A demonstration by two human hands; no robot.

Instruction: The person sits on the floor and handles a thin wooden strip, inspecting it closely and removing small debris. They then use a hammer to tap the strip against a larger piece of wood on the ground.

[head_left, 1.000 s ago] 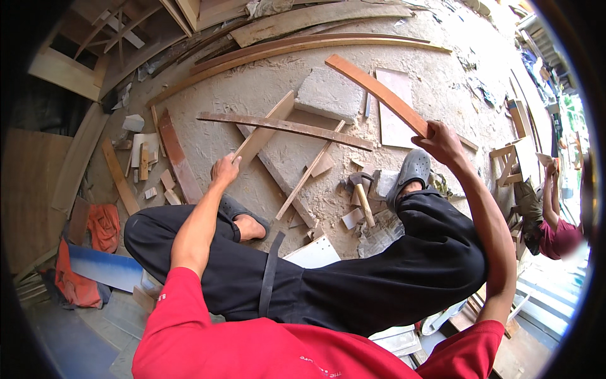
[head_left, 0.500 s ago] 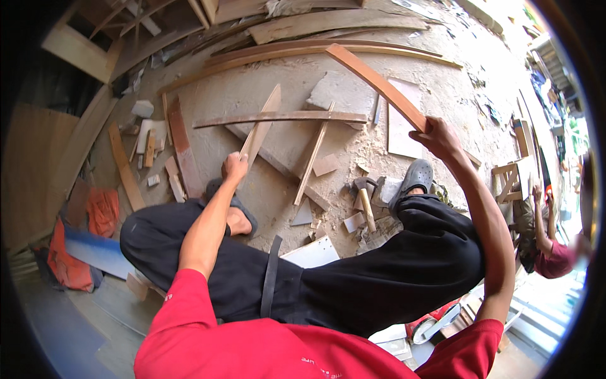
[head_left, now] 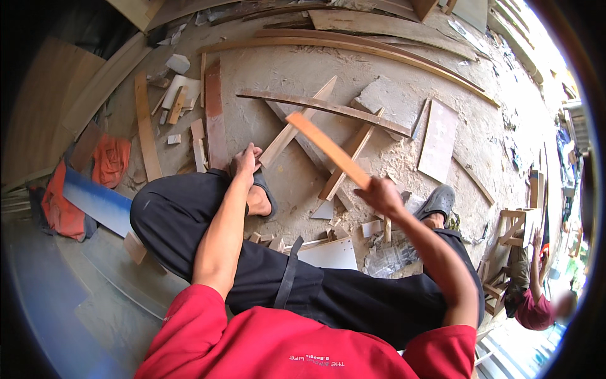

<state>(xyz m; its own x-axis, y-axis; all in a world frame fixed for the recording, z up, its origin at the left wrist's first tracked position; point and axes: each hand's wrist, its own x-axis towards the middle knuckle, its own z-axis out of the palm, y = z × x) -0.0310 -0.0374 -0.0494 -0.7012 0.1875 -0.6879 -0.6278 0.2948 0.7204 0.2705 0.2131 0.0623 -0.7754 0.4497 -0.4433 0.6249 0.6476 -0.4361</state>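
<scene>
My right hand (head_left: 382, 197) is closed round the near end of an orange-brown wooden strip (head_left: 328, 150), whose far end points forward and left above the floor. My left hand (head_left: 245, 160) has its fingers curled at the near end of a pale wooden board (head_left: 295, 128). That board slants away under a long dark wooden strip (head_left: 353, 115) lying crosswise. Another wooden piece (head_left: 348, 162) slants beneath the right part of the crosswise strip. A hammer handle (head_left: 387, 228) shows below my right hand; the hammer's head is hidden behind the hand.
Long planks (head_left: 379, 49) lie along the far side. A reddish board (head_left: 215, 117) and wood offcuts are at left, near an orange bag (head_left: 111, 161). A pale panel (head_left: 438, 140) lies at right. Another person (head_left: 536, 303) is at the far right beside a wooden stool (head_left: 519, 227).
My right hand has swung the orange-brown strip down and to the left, across the crossed pieces. More of the pale board shows beyond my left hand. The whole view has shifted.
</scene>
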